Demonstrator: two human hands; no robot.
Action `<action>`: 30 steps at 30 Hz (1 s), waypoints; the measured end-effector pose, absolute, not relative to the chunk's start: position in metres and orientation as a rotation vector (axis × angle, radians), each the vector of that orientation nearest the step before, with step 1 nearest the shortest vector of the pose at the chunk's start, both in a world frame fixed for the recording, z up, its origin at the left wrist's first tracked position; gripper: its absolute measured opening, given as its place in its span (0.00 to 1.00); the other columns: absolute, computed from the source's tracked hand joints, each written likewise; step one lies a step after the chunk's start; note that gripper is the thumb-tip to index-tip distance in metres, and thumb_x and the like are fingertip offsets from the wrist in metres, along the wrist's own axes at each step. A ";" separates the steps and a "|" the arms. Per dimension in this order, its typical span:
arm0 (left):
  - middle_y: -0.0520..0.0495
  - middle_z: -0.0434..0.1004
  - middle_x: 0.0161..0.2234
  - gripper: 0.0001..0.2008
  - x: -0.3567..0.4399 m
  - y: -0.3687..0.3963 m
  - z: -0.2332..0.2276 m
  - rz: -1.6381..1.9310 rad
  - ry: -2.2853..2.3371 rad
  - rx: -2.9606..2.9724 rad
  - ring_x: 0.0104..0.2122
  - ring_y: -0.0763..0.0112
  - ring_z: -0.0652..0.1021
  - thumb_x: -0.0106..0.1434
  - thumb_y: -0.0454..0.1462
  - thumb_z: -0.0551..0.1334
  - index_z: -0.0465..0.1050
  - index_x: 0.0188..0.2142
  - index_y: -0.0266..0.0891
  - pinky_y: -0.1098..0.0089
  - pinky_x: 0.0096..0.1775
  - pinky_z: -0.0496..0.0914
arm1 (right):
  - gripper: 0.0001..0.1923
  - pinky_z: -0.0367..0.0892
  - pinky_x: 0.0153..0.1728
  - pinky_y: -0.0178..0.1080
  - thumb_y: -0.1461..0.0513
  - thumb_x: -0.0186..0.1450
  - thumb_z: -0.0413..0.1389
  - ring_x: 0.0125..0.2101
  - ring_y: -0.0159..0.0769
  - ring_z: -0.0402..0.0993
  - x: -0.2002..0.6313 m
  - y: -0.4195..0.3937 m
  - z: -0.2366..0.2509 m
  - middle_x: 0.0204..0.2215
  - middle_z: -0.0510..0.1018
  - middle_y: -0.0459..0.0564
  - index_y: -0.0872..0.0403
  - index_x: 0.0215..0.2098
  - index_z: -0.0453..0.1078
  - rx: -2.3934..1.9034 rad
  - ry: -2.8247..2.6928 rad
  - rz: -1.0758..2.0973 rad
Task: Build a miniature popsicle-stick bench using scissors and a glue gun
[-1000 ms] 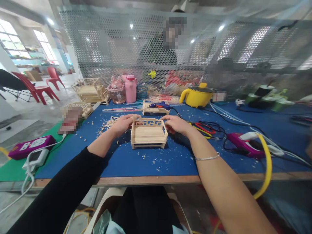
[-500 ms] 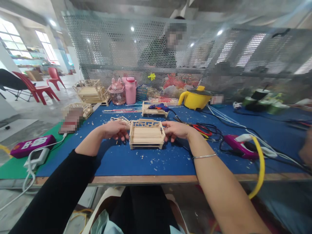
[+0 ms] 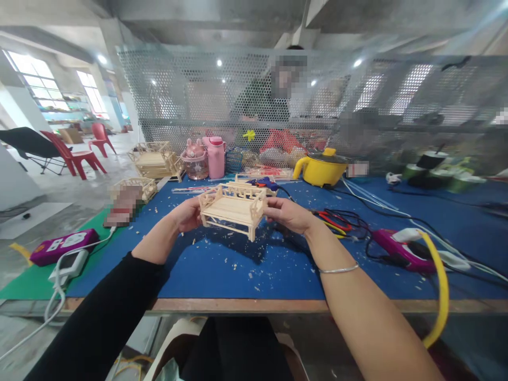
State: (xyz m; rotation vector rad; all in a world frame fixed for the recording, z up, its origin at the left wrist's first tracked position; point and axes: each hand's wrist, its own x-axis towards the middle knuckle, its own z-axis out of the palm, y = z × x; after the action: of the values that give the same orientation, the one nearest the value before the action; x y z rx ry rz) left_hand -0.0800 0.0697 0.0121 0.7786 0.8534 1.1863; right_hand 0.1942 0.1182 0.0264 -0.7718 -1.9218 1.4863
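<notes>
A small wooden stick model bench (image 3: pixel 232 208) with a railed back and short legs hangs in the air above the blue mat (image 3: pixel 222 264). My left hand (image 3: pixel 186 214) grips its left end and my right hand (image 3: pixel 286 214) grips its right end. The model is tilted, its right front leg lowest. Wood chips and short stick pieces lie scattered on the mat beneath it.
A blue glue gun (image 3: pixel 262 183) rests on another stick frame behind the model. Further back stand a pink bottle (image 3: pixel 216 157), a pink cup (image 3: pixel 196 160), a yellow pot (image 3: pixel 320 168) and finished stick models (image 3: pixel 155 159). Red-handled cutters (image 3: pixel 333 219), cables and a purple power strip (image 3: pixel 392 243) lie right. A person sits behind the mesh screen (image 3: pixel 278 100).
Both hands went from the model's back rail to its two ends and lifted it off the mat; it now hangs tilted in the air.
</notes>
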 end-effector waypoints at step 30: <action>0.51 0.76 0.31 0.14 -0.040 0.067 0.022 1.545 0.716 0.708 0.25 0.79 0.76 0.56 0.33 0.63 0.70 0.44 0.40 0.80 0.26 0.70 | 0.37 0.64 0.23 0.38 0.37 0.61 0.27 0.19 0.34 0.61 0.164 0.097 0.047 0.26 0.74 0.50 0.52 0.42 0.65 -0.819 -1.198 1.792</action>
State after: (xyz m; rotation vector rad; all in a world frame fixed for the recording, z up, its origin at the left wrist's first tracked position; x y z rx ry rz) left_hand -0.0405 0.0669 0.0220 0.7085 0.7159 1.5452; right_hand 0.1639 0.0972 0.0473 -0.8193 -1.1977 1.7924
